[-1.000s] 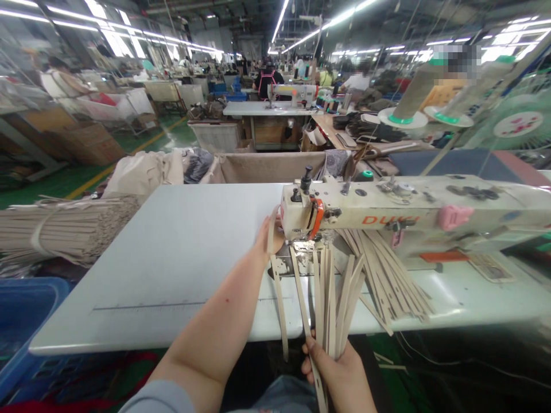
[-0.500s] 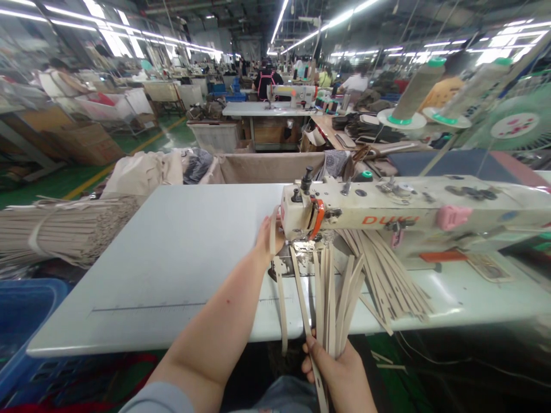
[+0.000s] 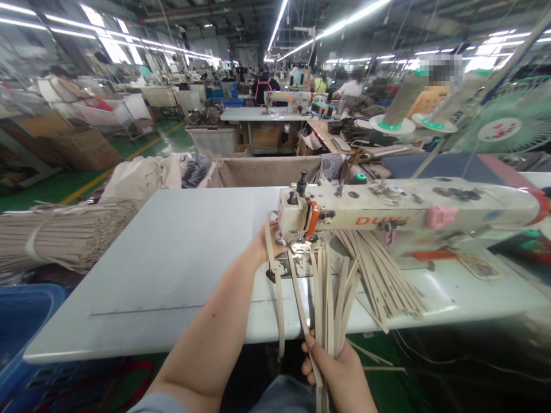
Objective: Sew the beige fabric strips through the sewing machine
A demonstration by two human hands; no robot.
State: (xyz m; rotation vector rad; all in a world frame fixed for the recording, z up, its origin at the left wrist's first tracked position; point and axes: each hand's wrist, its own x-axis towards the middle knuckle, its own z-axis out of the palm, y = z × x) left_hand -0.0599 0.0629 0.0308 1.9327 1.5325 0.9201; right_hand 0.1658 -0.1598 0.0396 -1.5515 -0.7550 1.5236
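Beige straps point(image 3: 328, 304) between both hands point(image 3: 333, 373)

The cream sewing machine head point(image 3: 297, 215) hides part of the left hand point(image 3: 267, 244); beige straps point(image 3: 321, 396) run off the bottom edge

We're live on a sewing factory floor: a cream industrial sewing machine point(image 3: 387, 209), a long white table point(image 3: 172, 275), and another white-topped machine station point(image 3: 262, 114) beyond!

Beige straps point(image 3: 329, 298), cream sewing machine point(image 3: 387, 209), orange lettering point(image 3: 376, 221)
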